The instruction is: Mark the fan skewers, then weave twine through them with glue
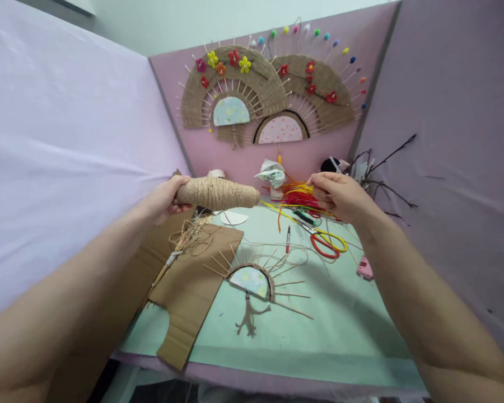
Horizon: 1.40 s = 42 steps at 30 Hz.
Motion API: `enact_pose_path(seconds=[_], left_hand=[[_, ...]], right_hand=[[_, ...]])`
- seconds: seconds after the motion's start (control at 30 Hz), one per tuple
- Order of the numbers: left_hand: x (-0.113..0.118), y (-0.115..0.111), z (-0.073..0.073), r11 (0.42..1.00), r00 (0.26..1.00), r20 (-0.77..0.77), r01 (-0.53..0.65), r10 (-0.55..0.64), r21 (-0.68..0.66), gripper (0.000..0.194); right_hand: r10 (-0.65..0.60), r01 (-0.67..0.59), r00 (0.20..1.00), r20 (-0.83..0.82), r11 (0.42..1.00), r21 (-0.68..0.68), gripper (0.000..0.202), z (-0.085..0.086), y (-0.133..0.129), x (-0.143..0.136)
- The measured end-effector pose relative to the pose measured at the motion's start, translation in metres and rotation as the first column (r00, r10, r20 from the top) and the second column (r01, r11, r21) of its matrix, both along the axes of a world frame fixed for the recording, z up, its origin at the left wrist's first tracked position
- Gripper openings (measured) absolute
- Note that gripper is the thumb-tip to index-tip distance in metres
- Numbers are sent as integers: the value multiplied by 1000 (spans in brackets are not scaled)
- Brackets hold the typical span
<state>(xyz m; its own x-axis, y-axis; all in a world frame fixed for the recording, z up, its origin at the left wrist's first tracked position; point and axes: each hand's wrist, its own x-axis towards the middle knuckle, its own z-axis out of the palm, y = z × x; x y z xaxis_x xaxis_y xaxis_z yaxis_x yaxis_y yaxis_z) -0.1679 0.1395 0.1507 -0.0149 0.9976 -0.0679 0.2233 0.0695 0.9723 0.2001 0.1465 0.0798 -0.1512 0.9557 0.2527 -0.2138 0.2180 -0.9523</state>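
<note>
**Twine spool held level over the counter**

I cannot make out what my right hand pinches; its fingers are curled shut, hiding any strand. My left hand grips one jute twine spool by its left end, long axis horizontal, pointing right, above the counter. Two finished fans hang behind; one unfinished fan lies below.

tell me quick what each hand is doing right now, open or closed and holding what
Left hand: closed around one end of the jute twine spool, held up above the table.
Right hand: fingers curled shut; what they pinch cannot be told.
</note>
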Motion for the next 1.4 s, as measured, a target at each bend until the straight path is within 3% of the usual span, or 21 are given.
enact_pose_path(seconds=[0.13, 0.2, 0.27, 0.4, 0.47, 0.57, 0.67, 0.77, 0.8, 0.87, 0.93, 1.0, 1.1, 1.13, 1.23, 1.3, 1.4], left_hand=[[26, -14, 9, 987, 991, 1, 131, -132, -97, 22], [44, -23, 12, 943, 961, -5, 269, -276, -198, 26], [59, -32, 14, 891, 922, -8, 373, -388, -258, 26], [66, -39, 15, 863, 907, -83, 361, -414, -354, 22], [55, -37, 12, 880, 914, -138, 314, -382, -357, 23], [35, -29, 0, 934, 926, -236, 228, -295, -274, 25], [22, -16, -13, 996, 953, -290, 70, -83, -57, 25], [16, -2, -16, 994, 993, -76, -89, 94, 66, 24], [13, 2, -14, 991, 993, 26, -115, 114, 61, 23], [6, 7, -6, 999, 990, 134, -50, 49, 1, 27], [-2, 7, 1, 996, 995, 99, 23, -14, -89, 31], [-9, 3, 5, 993, 998, -60, 3, -10, -115, 27], [-14, -1, 3, 997, 906, -418, -62, 73, 38, 20], [-16, 0, 3, 989, 880, -455, -91, 135, 117, 18], [-23, 7, 6, 932, 920, -239, -245, 310, 266, 17], [-30, 11, 14, 951, 968, -50, -229, 244, 207, 22], [-41, 11, 26, 994, 989, 124, -88, 80, 61, 24]], right_hand=[[124, -125, 992, -16, 990, -69, 23, -10, 2, -29], [233, -236, 971, -43, 968, -88, 23, -16, 1, -55], [398, -402, 916, -60, 907, -128, 21, -24, -3, -79], [647, -616, 761, 32, 738, -274, 30, -40, -9, -93], [664, -619, 739, 112, 735, -278, 38, -44, -8, -80], [484, -470, 863, 144, 874, -124, 41, -41, -7, -52], [348, -353, 894, 280, 935, -37, 39, -32, -11, -30], [242, -259, 827, 507, 965, -38, 36, -30, -11, -19], [199, -207, 819, 539, 977, -46, 36, -32, -9, -15], [74, -54, 871, 486, 997, -55, 36, -36, 1, -6], [-106, 131, 957, 271, 988, -76, 35, -39, 11, 8], [-262, 261, 965, 9, 960, -103, 36, -36, 17, 21], [-346, 337, 924, -163, 938, -80, 34, -26, 16, 33], [-352, 345, 919, -178, 936, -69, 32, -23, 14, 34], [-365, 355, 907, -211, 931, -82, 28, -18, 9, 32], [-393, 374, 892, -225, 919, -123, 29, -20, 10, 35], [-489, 453, 836, -247, 871, -190, 34, -23, 16, 50]])
